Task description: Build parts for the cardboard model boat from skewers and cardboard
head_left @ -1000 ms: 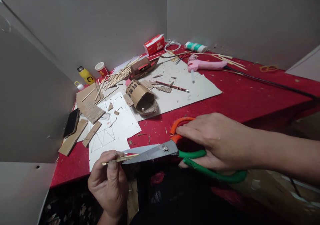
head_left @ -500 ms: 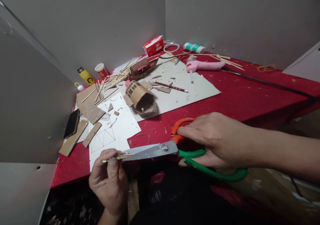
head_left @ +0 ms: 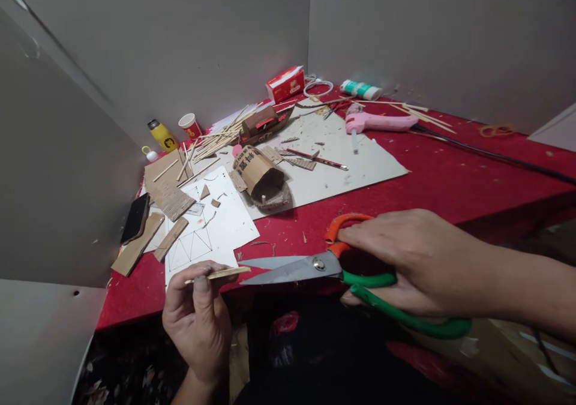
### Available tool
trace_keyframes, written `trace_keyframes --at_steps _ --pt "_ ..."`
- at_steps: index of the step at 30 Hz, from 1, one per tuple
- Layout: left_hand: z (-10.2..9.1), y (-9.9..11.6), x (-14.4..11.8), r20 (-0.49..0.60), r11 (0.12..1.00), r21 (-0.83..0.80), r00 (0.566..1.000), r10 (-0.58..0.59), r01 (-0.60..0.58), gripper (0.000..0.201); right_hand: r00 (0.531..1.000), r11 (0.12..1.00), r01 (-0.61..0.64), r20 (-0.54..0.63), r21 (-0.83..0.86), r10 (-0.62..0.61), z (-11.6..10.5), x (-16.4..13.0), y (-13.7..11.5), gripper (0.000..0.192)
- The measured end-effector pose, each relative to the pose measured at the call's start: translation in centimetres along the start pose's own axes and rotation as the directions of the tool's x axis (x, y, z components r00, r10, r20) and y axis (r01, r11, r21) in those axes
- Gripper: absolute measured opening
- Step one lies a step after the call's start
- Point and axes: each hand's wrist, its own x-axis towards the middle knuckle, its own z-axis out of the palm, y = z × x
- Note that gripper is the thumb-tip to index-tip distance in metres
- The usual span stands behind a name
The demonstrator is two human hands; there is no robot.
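Scissors point(head_left: 310, 268) had pulled back right, blades parted and just clear of the wooden stick point(head_left: 218, 274). Left hand point(head_left: 198, 324) pinched the stick level at the red table point(head_left: 432, 177) edge; right hand point(head_left: 405, 261) gripped the handles.

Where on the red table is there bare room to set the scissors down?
Free: the red table right of the grey board, between the black cable and the near edge; only scraps there. Crowded: the left end, with cardboard strips, white sheet, phone and cardboard model.
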Motion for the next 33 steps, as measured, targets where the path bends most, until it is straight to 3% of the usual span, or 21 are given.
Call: trace_keyframes --at_steps 6,11,16,33 --pt "0.0 -0.3 -0.4 0.015 1.0 0.014 1.0 -0.017 0.017 0.004 0.999 0.992 0.031 -0.04 -0.124 -0.036 0.3 0.1 0.1 0.045" --pt "0.0 -0.4 -0.5 0.01 0.996 0.034 0.996 -0.085 0.085 0.005 0.994 0.99 0.056 -0.091 -0.131 -0.068 0.8 0.4 0.0 0.044" --pt "-0.1 -0.7 -0.6 0.015 0.996 0.036 0.997 -0.082 0.081 0.004 0.991 0.991 0.069 -0.109 -0.111 -0.081 0.9 0.5 -0.1 0.049" --pt "0.1 -0.4 -0.8 0.007 0.99 0.115 0.997 -0.078 0.077 0.005 1.0 0.999 0.002 -0.002 -0.042 -0.002 1.2 0.2 0.1 0.045"
